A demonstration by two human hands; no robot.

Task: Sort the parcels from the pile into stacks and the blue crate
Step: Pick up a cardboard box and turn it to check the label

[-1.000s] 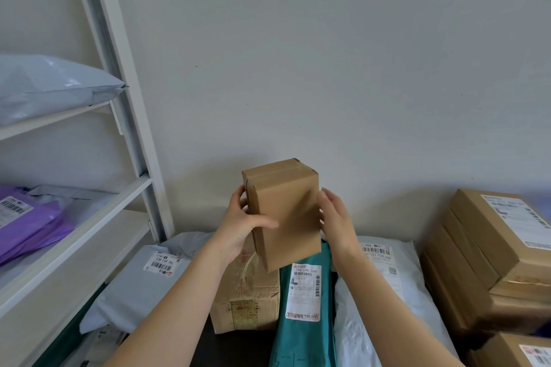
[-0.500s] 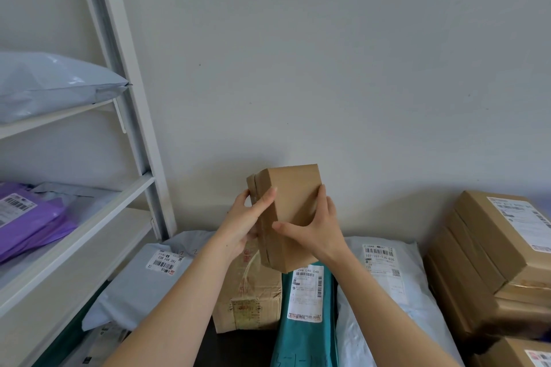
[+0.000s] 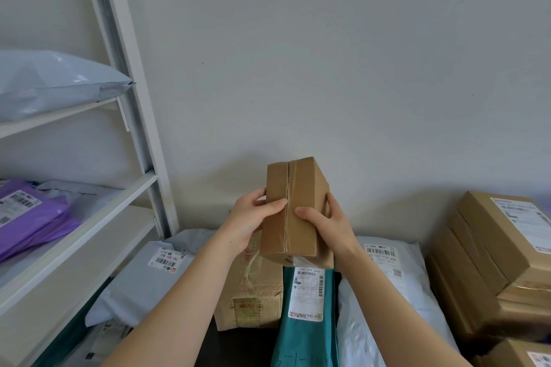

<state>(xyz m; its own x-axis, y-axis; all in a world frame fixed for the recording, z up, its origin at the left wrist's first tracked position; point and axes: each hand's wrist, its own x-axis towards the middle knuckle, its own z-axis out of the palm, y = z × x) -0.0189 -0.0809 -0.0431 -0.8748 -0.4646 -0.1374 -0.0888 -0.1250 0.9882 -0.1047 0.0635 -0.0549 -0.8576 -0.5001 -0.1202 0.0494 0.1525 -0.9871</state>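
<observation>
I hold a small brown cardboard box (image 3: 295, 208) upright in the air, its taped seam facing me. My left hand (image 3: 249, 222) grips its left side with the thumb across the front. My right hand (image 3: 326, 222) grips its right side, thumb on the front face. Below lies the pile: a worn brown box (image 3: 250, 298), a teal mailer (image 3: 304, 322) with a white label, a grey mailer (image 3: 146, 283) on the left and a white mailer (image 3: 384, 286) on the right. No blue crate is in view.
A stack of brown cartons (image 3: 495, 271) stands at the right edge. On the left, a white shelf unit (image 3: 131, 98) holds a grey mailer (image 3: 56, 83) on the upper shelf and purple mailers (image 3: 29, 217) below. A bare wall rises behind the pile.
The small box has been turned in my hands, so its seamed face now points at me. Both thumbs have shifted onto that face. The box stays at about the same height.
</observation>
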